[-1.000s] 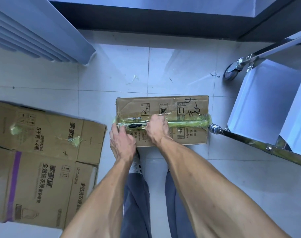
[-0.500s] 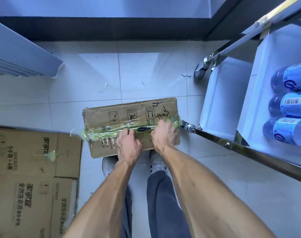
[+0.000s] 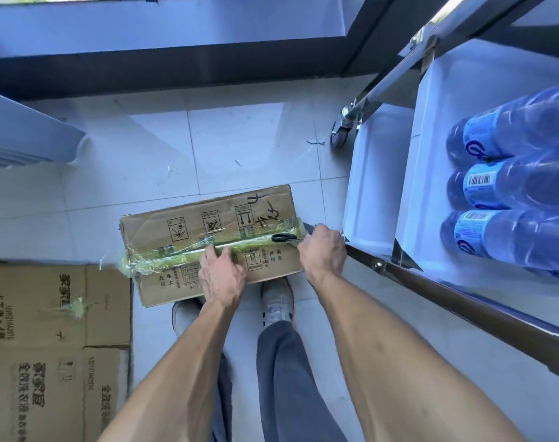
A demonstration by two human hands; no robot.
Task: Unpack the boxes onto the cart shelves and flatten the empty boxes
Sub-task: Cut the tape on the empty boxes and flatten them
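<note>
While my left hand [image 3: 222,275] presses flat on the taped box [image 3: 208,247] on the floor beside the cart [image 3: 377,186], right hand [image 3: 323,252] fingers grip a cutter [image 3: 283,238] at the seam's end. Step: slitting tape. Next, I judge: lift flaps.

A: Arms, what's worn?
B: Nothing. Both forearms bare to the frame edge; no sleeves, watch or rings on the left hand [image 3: 222,277] or right hand [image 3: 323,252].
A: Legs?
B: Dark grey-blue trousers [image 3: 284,378], loose, plain fabric, no visible markings.
A: Footwear?
B: Light grey sneakers [image 3: 276,306] with pale laces; darker stripe detailing on the right one. Left mostly hidden.
</note>
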